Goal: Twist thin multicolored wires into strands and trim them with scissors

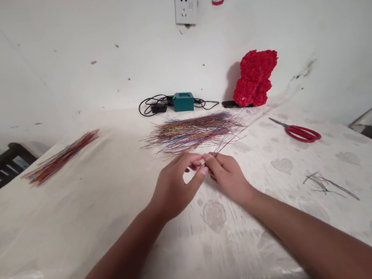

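Note:
My left hand (175,187) and my right hand (227,175) meet at the middle of the table, fingertips pinched together on a few thin coloured wires (223,145) that run up and to the right. Just beyond the hands lies a wide loose pile of multicoloured wires (193,131). Both hands rest low over the white patterned tablecloth (114,223).
A second bundle of coloured wires (60,158) lies at the left. Red-handled scissors (297,132) sit at the right, with stray wire scraps (327,184) nearer me. By the wall stand a teal box (183,101) with black cables and a red flower figure (255,78).

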Demonstrator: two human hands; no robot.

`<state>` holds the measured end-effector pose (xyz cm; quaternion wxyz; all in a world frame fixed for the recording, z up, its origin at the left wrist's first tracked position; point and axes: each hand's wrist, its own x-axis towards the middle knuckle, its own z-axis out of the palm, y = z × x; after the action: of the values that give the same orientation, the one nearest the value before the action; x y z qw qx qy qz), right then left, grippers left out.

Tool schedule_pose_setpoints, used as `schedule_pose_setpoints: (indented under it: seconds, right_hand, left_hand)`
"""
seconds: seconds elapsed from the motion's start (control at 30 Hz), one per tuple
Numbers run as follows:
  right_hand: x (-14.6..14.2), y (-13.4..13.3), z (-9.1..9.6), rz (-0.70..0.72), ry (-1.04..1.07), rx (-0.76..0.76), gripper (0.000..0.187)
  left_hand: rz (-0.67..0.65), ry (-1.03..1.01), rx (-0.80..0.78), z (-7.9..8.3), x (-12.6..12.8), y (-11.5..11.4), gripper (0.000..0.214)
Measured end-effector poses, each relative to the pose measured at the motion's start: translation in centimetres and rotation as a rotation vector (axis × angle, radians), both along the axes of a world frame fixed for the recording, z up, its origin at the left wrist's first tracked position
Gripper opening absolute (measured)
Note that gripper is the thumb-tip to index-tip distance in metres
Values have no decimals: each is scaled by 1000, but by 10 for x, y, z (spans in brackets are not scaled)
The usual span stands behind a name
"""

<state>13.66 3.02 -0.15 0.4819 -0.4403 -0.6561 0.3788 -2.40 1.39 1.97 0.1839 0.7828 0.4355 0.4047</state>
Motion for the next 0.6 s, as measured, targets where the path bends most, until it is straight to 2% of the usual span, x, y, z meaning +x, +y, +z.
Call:
schedule_pose_setpoints:
  seconds: [0.1,0.23,0.4,0.6]
  right_hand:
    - [1,0,0,16,18,18,42]
    - [2,0,-1,57,-11,59,44]
    - [3,-1,-1,59,-60,89,45]
    - [2,-1,0,73,-31,84,44]
  left_hand:
    - [-15,69,-34,-1,2,-1,13]
    - [19,58,-57,0,3,-1,7]
    - [12,59,-92,1,1,0,18]
    - [-37,64,-140,0,-1,1,20]
